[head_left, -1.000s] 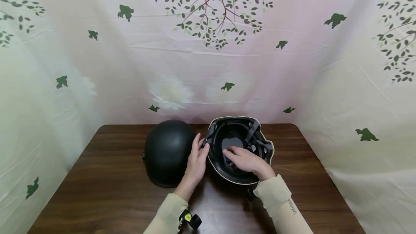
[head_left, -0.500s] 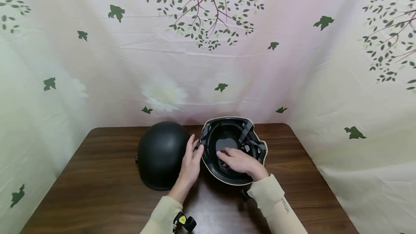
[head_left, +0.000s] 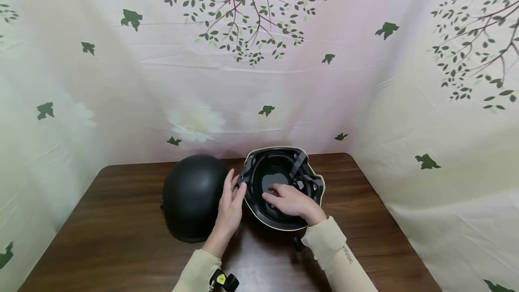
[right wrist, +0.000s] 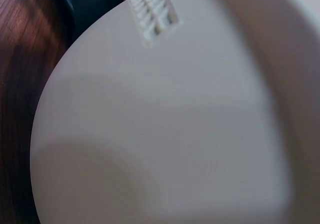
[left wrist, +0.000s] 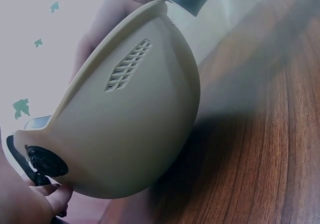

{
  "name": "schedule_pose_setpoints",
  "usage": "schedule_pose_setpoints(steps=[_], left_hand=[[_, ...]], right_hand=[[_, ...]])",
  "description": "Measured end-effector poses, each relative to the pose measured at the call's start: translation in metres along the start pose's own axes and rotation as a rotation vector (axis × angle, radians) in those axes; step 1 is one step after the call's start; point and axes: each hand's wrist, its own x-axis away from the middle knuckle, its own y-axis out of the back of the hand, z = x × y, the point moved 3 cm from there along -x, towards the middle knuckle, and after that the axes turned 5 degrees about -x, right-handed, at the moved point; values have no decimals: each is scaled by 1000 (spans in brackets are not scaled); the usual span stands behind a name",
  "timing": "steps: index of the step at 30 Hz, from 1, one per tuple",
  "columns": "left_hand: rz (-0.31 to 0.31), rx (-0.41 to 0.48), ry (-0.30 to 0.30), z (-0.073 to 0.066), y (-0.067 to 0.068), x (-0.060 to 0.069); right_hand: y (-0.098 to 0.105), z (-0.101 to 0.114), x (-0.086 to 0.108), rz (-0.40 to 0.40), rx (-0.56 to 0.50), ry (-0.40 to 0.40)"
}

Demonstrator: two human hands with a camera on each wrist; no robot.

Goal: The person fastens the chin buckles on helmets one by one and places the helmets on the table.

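From where I stand, the wearer's head view has swung slightly rightward: the black helmet (head_left: 194, 198), pale helmet (head_left: 263, 217), left hand (head_left: 229, 211) and right hand (head_left: 292, 202) sit further left in it, and another green print (head_left: 496, 286) shows lower right.

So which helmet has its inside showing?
The cream helmet on the right: its inside straps show, with the right hand there. The black helmet shows its round outside.
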Motion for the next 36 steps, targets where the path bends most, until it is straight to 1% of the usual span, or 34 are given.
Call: schedule_pose_setpoints(steps=[8, 14, 18, 21, 25, 30, 34, 36], left_hand=[[-2, 9, -43, -4, -1, 1], [-17, -15, -67, -6, 0, 2], [-27, -28, -85, -7, 1, 4], [-36, -28, -109, -9, -1, 5], [-67, -30, -156, -10, 1, 5], [-95, -38, -233, -14, -1, 2], [-148, -39, -274, -15, 2, 1], [-175, -36, -287, -15, 5, 1]], right_hand=[[4, 3, 2, -27, 34, 24], [4, 2, 2, -39, 18, 31], [4, 3, 3, -35, 4, 51], [7, 2, 5, -42, 1, 58], [7, 3, 4, -64, 2, 66], [11, 3, 4, -116, -13, 98], [11, 4, 3, -117, -31, 124], [10, 4, 2, -117, -37, 121]])
